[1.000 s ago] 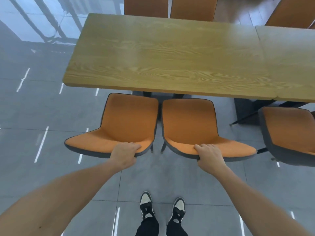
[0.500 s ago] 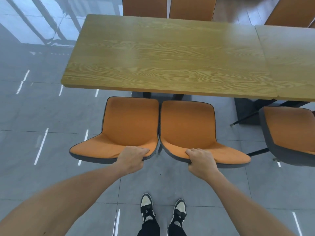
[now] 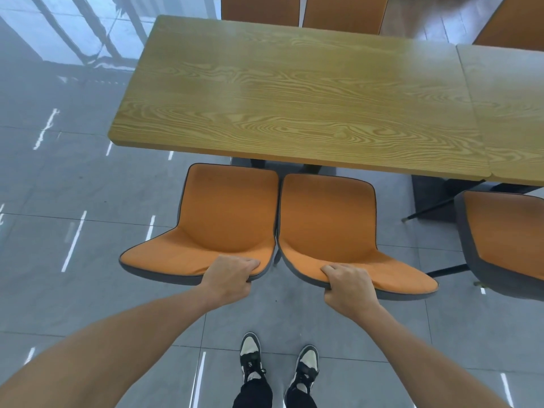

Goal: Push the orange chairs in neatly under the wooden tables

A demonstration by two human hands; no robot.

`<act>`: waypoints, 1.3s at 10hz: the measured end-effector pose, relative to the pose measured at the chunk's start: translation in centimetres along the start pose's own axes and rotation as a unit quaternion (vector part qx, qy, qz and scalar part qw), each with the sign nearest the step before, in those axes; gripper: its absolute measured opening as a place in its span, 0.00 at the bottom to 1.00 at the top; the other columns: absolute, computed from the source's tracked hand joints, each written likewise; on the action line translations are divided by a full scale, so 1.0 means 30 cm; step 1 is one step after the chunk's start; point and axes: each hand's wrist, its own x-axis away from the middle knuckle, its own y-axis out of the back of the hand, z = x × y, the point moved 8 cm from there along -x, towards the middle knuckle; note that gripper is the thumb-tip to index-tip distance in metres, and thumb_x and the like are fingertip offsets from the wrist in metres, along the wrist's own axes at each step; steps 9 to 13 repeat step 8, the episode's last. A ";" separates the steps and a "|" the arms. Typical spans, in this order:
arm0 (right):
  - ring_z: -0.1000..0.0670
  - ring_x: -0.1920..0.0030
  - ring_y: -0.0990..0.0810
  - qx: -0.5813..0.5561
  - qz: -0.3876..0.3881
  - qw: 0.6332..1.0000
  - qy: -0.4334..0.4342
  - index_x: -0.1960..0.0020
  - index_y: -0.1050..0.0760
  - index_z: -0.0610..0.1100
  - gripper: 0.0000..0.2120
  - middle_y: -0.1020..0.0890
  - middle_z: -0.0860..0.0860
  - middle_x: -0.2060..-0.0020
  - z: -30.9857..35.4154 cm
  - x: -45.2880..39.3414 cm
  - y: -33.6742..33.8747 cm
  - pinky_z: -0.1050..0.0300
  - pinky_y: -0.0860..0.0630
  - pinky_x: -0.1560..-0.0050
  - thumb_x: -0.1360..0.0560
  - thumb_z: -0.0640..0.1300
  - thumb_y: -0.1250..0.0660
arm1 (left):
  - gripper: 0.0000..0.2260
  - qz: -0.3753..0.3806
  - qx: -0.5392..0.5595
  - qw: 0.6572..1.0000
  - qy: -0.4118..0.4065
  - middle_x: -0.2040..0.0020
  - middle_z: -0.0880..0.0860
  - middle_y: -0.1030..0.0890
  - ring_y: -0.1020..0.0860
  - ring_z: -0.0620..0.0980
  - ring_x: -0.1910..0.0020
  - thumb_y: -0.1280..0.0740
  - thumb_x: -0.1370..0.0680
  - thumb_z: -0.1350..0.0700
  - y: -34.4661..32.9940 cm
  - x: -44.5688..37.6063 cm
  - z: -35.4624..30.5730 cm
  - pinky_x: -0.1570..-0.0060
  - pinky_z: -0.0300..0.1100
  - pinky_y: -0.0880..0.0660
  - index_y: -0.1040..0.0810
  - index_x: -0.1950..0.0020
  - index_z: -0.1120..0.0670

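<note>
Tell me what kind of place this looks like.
Probably a canteen or cafeteria-style dining hall: long wooden tables stand end to end, matching orange chairs line both sides, and the floor is glossy grey tile.

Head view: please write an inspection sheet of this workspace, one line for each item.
Surface: wooden table, bare top; a second table joins it on the right.
Job's things: left chair and right chair side by side, edges almost touching, seats not yet under the table.
Clutter: nothing seen.
Grippers: left hand grips the left chair's top edge; right hand grips the right chair's.
Cables: nothing seen.
Surroundings: grey tiled floor; third chair at right; more chairs beyond the table.
</note>
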 end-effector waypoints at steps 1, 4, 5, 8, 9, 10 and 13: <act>0.47 0.72 0.24 0.000 0.000 1.000 0.001 0.64 0.25 0.48 0.08 0.22 0.54 0.71 -0.005 0.006 -0.002 0.58 0.34 0.75 0.43 0.43 0.34 | 0.07 -0.006 -0.003 1.000 0.000 0.71 0.48 0.25 0.28 0.53 0.73 0.35 0.38 0.59 0.001 0.008 -0.002 0.76 0.43 0.41 0.31 0.64 0.52; 0.50 0.52 0.19 -0.035 0.041 0.998 -0.033 0.42 0.22 0.52 0.22 0.17 0.56 0.51 -0.002 0.017 0.025 0.53 0.23 0.57 0.31 0.59 0.39 | 0.16 0.048 0.027 0.997 0.060 0.66 0.48 0.22 0.23 0.50 0.67 0.40 0.25 0.39 0.013 0.006 0.005 0.66 0.48 0.24 0.26 0.59 0.52; 0.50 0.39 0.22 -0.078 0.084 0.992 -0.049 0.29 0.28 0.56 0.29 0.20 0.57 0.36 0.004 0.024 0.048 0.51 0.25 0.46 0.24 0.68 0.46 | 0.28 0.104 0.071 0.984 0.123 0.60 0.48 0.17 0.20 0.50 0.61 0.51 0.21 0.31 0.014 -0.001 0.018 0.61 0.46 0.25 0.22 0.52 0.50; 0.40 0.26 0.34 -0.138 0.193 0.962 -0.134 0.23 0.36 0.51 0.25 0.34 0.47 0.24 -0.014 0.019 0.128 0.38 0.36 0.27 0.17 0.59 0.50 | 0.25 0.202 0.143 0.953 0.174 0.25 0.56 0.29 0.28 0.56 0.29 0.42 0.15 0.44 0.183 -0.002 -0.004 0.33 0.51 0.29 0.34 0.22 0.56; 0.40 0.26 0.34 -0.138 0.193 0.962 -0.134 0.23 0.36 0.51 0.25 0.34 0.47 0.24 -0.014 0.019 0.128 0.38 0.36 0.27 0.17 0.59 0.50 | 0.25 0.202 0.143 0.953 0.174 0.25 0.56 0.29 0.28 0.56 0.29 0.42 0.15 0.44 0.183 -0.002 -0.004 0.33 0.51 0.29 0.34 0.22 0.56; 0.40 0.26 0.34 -0.138 0.193 0.962 -0.134 0.23 0.36 0.51 0.25 0.34 0.47 0.24 -0.014 0.019 0.128 0.38 0.36 0.27 0.17 0.59 0.50 | 0.25 0.202 0.143 0.953 0.174 0.25 0.56 0.29 0.28 0.56 0.29 0.42 0.15 0.44 0.183 -0.002 -0.004 0.33 0.51 0.29 0.34 0.22 0.56; 0.40 0.26 0.34 -0.138 0.193 0.962 -0.134 0.23 0.36 0.51 0.25 0.34 0.47 0.24 -0.014 0.019 0.128 0.38 0.36 0.27 0.17 0.59 0.50 | 0.25 0.202 0.143 0.953 0.174 0.25 0.56 0.29 0.28 0.56 0.29 0.42 0.15 0.44 0.183 -0.002 -0.004 0.33 0.51 0.29 0.34 0.22 0.56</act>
